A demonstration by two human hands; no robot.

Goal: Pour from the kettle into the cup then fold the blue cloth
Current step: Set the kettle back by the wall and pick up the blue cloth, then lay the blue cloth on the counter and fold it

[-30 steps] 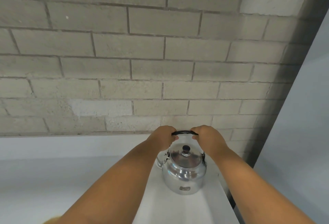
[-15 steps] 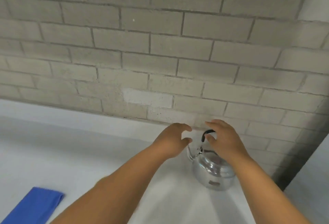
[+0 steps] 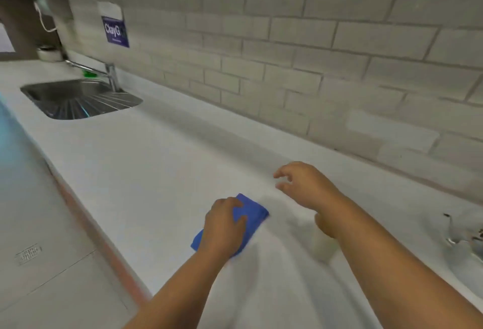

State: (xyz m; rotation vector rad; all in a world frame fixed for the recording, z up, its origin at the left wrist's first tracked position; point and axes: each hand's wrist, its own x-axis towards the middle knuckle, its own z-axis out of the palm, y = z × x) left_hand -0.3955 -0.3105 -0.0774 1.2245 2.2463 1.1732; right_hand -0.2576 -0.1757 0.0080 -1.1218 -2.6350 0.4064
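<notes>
The blue cloth (image 3: 254, 211) lies folded small on the white counter (image 3: 156, 172). My left hand (image 3: 224, 226) rests on top of it, thumb and fingers closing on the fabric and covering most of it. My right hand (image 3: 303, 185) hovers over the counter just right of the cloth, fingers apart and holding nothing. A white cup (image 3: 322, 249), blurred, stands under my right forearm and is partly hidden by it. The shiny metal kettle (image 3: 462, 237) shows only in part at the right edge, blurred.
A steel sink (image 3: 78, 99) with a tap (image 3: 109, 75) is set into the counter at the far left. A brick wall (image 3: 287, 54) runs along the back. The counter's front edge drops to the floor (image 3: 39, 250) on the left.
Both hands have let go of the kettle handle and moved left. The view has swung left and down. My left hand now lies on the blue cloth.
</notes>
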